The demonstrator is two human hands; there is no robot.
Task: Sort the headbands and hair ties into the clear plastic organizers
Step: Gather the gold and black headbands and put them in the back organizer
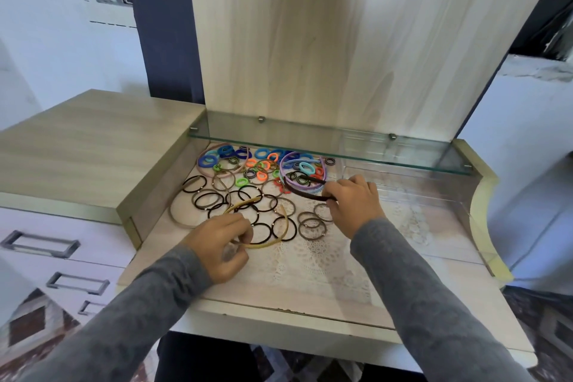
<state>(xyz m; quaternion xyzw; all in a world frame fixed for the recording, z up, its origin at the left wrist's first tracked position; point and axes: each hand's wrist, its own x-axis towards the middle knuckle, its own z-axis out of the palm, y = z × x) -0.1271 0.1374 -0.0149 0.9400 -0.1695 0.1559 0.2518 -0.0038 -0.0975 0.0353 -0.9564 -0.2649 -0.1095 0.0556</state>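
1. Gold headband [286,225] lies on the lace-covered desk [310,282], its near end pinched in the left hand [221,245].
2. Dark brown headband [302,192] is gripped by the right hand [353,205].
3. Hair ties [248,183] spread behind; the clear organizer [434,192] stands to the right.

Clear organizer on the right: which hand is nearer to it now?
Right. The right hand, gripping a dark headband, is by the left edge of the clear organizer. The left hand, holding a tan headband, is well to its left, by the black hair ties.
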